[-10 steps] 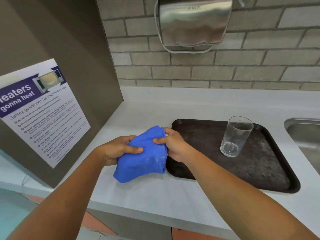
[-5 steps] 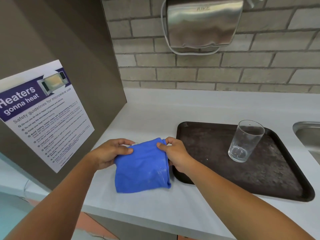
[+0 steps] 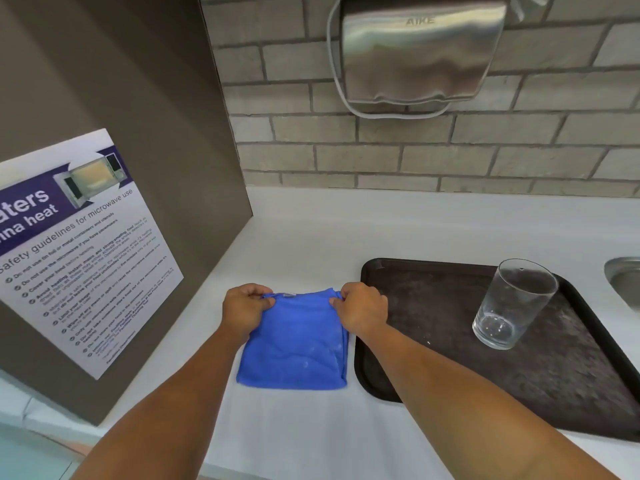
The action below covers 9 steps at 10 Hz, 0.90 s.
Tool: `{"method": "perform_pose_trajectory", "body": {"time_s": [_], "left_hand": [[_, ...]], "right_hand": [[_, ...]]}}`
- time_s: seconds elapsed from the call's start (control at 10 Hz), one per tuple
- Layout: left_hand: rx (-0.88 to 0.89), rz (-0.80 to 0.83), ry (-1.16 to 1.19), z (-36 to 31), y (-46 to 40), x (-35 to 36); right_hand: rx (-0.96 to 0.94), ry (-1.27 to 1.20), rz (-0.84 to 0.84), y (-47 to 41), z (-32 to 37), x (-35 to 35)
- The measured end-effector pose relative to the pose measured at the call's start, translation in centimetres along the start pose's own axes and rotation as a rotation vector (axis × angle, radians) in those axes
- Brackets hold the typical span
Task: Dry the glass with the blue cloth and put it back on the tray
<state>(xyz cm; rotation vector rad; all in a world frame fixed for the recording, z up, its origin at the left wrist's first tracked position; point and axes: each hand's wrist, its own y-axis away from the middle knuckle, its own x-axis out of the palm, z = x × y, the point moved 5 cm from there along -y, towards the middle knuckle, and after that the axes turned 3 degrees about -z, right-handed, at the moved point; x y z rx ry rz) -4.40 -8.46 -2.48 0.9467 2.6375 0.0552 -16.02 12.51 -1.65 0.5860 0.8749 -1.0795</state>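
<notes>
Both hands pinched the far edge of the blue cloth (image 3: 294,344), the left hand (image 3: 244,311) closed on its far left corner and the right hand (image 3: 363,311) closed on its far right corner, fingers curled tight over the fabric. The cloth lay folded into a soft, roughly square pad on the white countertop (image 3: 311,431), just beside the left rim of the tray (image 3: 367,372), its right side showing stacked layers. A small pale tag showed at its far edge between the two hands.

The glass (image 3: 512,306) stood upright on the right part of the tray, well apart from both hands. It was clear, smooth and tapered, wider at the mouth than at the thick base, and I could not tell whether any water remained in it. The tray was dark brown, rectangular with rounded corners and a raised lip, its surface worn and speckled.

At the right edge a metal sink (image 3: 623,282) curved into view. A brushed steel hand dryer (image 3: 419,53) hung on the brick wall (image 3: 519,154), and a printed microwave safety poster (image 3: 79,251) was fixed to the grey panel at left.
</notes>
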Motion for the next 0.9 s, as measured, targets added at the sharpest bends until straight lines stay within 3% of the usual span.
{"method": "perform_pose_trajectory", "body": {"time_s": [0.3,0.4,0.6,0.8,0.9], "left_hand": [[0.211,-0.016,-0.415,0.4,-1.1,1.1],[0.262,-0.018,-0.508,0.5,-1.2,1.3],[0.364,0.007,-0.653,-0.2,-0.7,1.2],[0.293,0.143,-0.761,-0.2,-0.5,1.6],[0.282,0.135,-0.795,-0.9,-0.6,1.7]], "right_hand": [[-0.088,0.182,-0.098,-0.9,-0.5,1.5],[-0.205,0.239,-0.128,-0.9,0.0,1.6],[-0.462,0.503,-0.014,0.0,1.2,1.9],[-0.412,0.532,0.128,0.1,0.9,1.6],[-0.393,0.436,0.125,-0.1,0.9,0.5]]}}
